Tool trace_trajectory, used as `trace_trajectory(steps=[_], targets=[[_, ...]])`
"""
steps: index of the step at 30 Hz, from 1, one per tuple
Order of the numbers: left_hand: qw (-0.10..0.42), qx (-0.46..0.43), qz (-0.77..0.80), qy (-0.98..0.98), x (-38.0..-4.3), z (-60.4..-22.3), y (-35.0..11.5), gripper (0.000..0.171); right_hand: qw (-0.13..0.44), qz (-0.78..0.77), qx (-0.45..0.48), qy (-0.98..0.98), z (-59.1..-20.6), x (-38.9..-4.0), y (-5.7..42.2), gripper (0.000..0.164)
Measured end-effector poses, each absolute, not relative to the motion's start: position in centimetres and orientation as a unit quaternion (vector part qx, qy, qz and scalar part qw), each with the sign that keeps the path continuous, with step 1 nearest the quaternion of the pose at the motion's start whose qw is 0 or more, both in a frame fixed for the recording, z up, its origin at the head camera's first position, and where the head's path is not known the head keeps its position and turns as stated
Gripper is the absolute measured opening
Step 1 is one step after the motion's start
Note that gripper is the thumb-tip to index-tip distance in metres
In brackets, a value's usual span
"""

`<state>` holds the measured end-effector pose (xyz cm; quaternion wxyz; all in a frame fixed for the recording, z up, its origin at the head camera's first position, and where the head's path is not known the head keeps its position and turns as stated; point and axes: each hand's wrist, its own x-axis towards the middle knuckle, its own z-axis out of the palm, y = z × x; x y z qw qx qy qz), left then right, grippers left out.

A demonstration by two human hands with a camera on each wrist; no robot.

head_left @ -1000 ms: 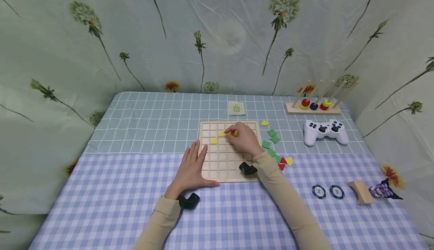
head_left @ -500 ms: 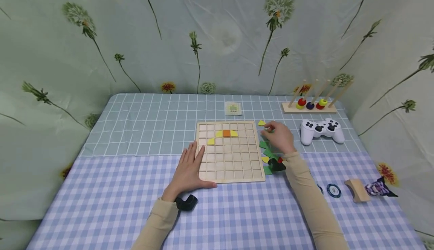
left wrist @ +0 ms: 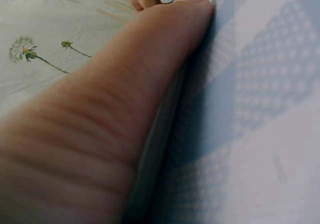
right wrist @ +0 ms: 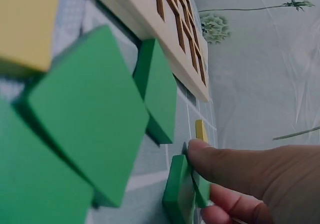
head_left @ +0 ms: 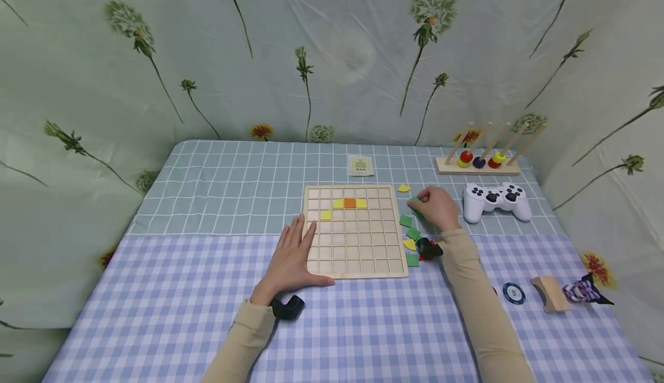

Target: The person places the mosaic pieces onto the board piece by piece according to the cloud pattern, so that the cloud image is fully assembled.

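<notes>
A wooden grid board (head_left: 353, 250) lies on the cloth. In its cells are an orange square tile (head_left: 350, 203) with a yellow rounded tile on each side, and another yellow tile (head_left: 325, 215) lower left. My left hand (head_left: 292, 256) rests with spread fingers at the board's left edge and its thumb along the front edge. Right of the board, my right hand (head_left: 438, 207) pinches a green square tile (right wrist: 201, 189) between thumb and fingers, beside another green tile (right wrist: 179, 189) in the right wrist view. The thumb partly hides the pinched tile.
More green tiles (head_left: 406, 220), yellow tiles (head_left: 403, 188) and a partly hidden red piece lie along the board's right side. A pattern card (head_left: 360, 165) is behind the board. A peg stand (head_left: 477, 166), game controller (head_left: 497, 201), poker chip (head_left: 513, 293) and wooden arch block (head_left: 551, 295) stand farther right.
My right hand has left the board and moved right to the green tiles. The orange tile it covered before is now visible between the yellow ones. My left hand stays put.
</notes>
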<state>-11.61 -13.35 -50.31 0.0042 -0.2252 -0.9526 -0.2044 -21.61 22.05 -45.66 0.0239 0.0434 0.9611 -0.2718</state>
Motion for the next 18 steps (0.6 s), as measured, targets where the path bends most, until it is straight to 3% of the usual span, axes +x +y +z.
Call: trace_trajectory(steps=[9, 18], targets=[[-0.002, -0.228, -0.212, -0.950, -11.7, -50.1, -13.2, 0.128, 0.006, -0.295, -0.007, 0.955, -44.6, -21.5, 21.5, 0.022], [0.002, -0.225, -0.212, -0.951, -11.6, -50.1, -13.3, 0.127, -0.010, -0.376, -0.110, 0.920, -44.2, -20.7, 16.5, 0.018]])
